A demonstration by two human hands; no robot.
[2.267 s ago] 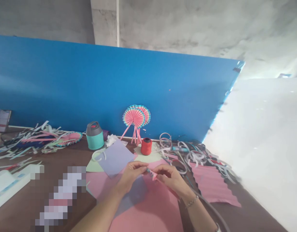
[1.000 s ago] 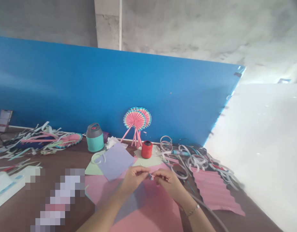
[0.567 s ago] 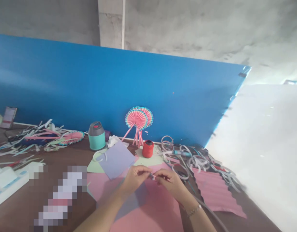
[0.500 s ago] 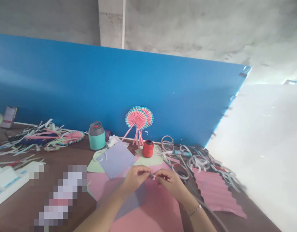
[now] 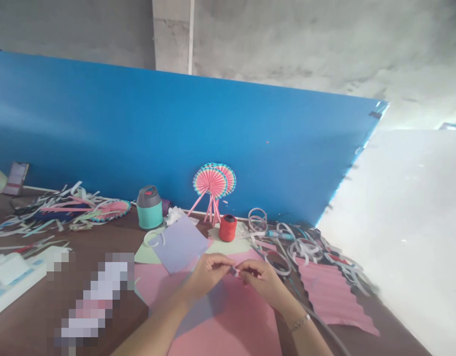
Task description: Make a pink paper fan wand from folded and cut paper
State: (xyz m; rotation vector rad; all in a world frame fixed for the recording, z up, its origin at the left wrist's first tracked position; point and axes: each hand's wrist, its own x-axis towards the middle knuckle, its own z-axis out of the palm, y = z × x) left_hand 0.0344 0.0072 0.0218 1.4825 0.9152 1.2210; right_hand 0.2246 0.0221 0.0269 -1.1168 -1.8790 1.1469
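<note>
My left hand (image 5: 207, 273) and my right hand (image 5: 260, 280) meet above a pink paper sheet (image 5: 231, 321) on the brown table (image 5: 35, 316). Both pinch a small pink folded paper piece (image 5: 234, 270) between thumb and fingertips. A lilac sheet (image 5: 179, 244) lies just beyond my left hand. A red thread spool (image 5: 228, 228) stands behind the hands. Finished pink paper fans (image 5: 213, 182) lean on the blue board (image 5: 139, 133).
A teal jar with a grey lid (image 5: 149, 208) stands left of the fans. Curled white paper strips (image 5: 298, 242) pile at the right, beside a pleated pink sheet (image 5: 331, 294). More strips and a flat fan (image 5: 64, 215) lie at the far left. A white wall (image 5: 409, 222) closes the right.
My hands have drawn closer together on the folded piece, which now shows shorter between the fingers. The view has drifted slightly to the left.
</note>
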